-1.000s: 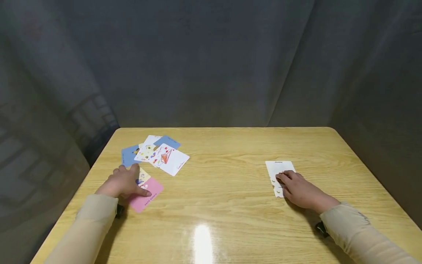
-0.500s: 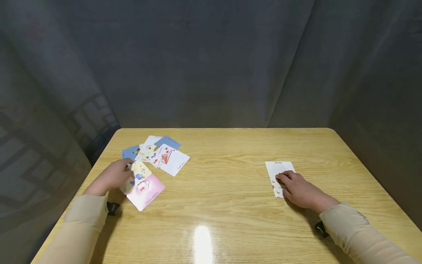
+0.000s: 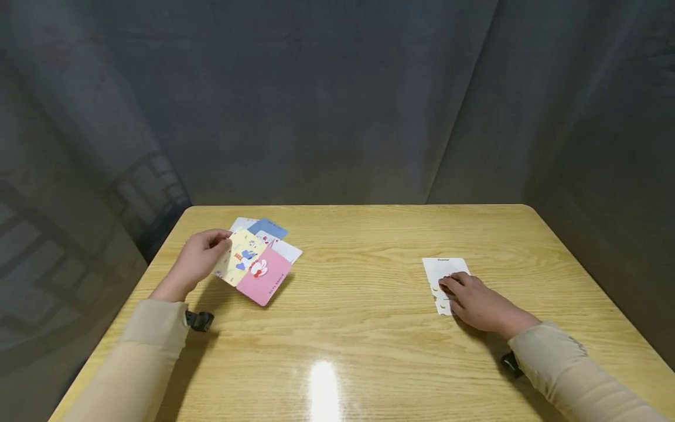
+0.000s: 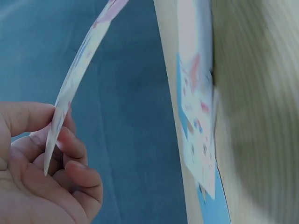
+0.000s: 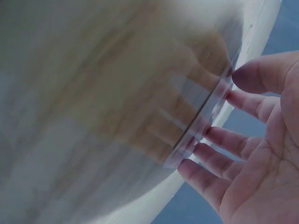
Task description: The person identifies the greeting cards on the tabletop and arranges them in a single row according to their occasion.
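My left hand (image 3: 194,262) pinches a yellow-and-pink card (image 3: 266,276) with printed figures by its yellow end. In the left wrist view the card (image 4: 77,74) shows nearly edge-on between thumb and fingers, raised above the table. Beneath it in the head view lie several loose cards, among them a blue card (image 3: 271,228) and a white card (image 3: 287,249), partly covered by the held one. On the right, my right hand (image 3: 482,306) rests its fingertips on a white card (image 3: 440,268) with small yellow marks, lying flat. The right wrist view shows those fingers (image 5: 229,137) spread along its edge.
The wooden table (image 3: 358,328) has a bright light reflection near its front. A dark grey curtain (image 3: 327,105) hangs behind and along both sides. Each wrist carries a small black camera; the left wrist camera (image 3: 200,320) hangs just over the tabletop.
My left hand has taken hold of the yellow-and-pink card, lifted it and moved it forward and right over the other cards. The right hand has stayed on the white card.
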`<state>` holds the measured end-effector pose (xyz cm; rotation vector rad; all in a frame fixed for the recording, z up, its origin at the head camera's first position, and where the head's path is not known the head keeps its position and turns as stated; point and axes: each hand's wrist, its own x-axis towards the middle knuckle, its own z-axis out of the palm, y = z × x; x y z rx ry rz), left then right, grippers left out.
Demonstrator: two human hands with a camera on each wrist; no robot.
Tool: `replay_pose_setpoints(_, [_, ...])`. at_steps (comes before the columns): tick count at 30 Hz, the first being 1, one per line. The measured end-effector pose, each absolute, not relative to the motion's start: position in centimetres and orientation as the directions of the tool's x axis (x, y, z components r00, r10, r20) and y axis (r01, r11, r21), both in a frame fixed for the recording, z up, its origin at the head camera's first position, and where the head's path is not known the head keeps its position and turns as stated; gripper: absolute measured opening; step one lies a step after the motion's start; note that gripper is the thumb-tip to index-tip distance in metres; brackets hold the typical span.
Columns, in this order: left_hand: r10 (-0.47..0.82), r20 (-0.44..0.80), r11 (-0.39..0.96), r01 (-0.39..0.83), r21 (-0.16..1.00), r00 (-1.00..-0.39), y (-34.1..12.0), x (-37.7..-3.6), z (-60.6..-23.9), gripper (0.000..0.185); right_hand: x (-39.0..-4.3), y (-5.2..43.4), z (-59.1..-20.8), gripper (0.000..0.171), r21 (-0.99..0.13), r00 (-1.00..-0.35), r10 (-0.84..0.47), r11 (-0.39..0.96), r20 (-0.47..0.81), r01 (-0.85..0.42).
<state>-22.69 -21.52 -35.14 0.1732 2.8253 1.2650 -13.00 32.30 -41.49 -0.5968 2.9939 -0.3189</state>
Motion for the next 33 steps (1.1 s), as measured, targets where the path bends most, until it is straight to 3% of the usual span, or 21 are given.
replay_pose_setpoints(16, [0.311, 0.064, 0.605, 0.249, 0.756, -0.948, -14.3, -24.3, -37.4, 0.032, -13.3, 32.1, -41.5, 0.041, -0.277, -0.924, -0.380, 0.894, -0.051, -0.352])
replay_pose_setpoints(33, [0.483, 0.006, 0.562, 0.315, 0.765, -0.876, -7.2, -25.6, -39.1, 0.026, -13.1, 33.3, -41.3, 0.044, -0.290, -0.929, -0.360, 0.902, -0.092, -0.320])
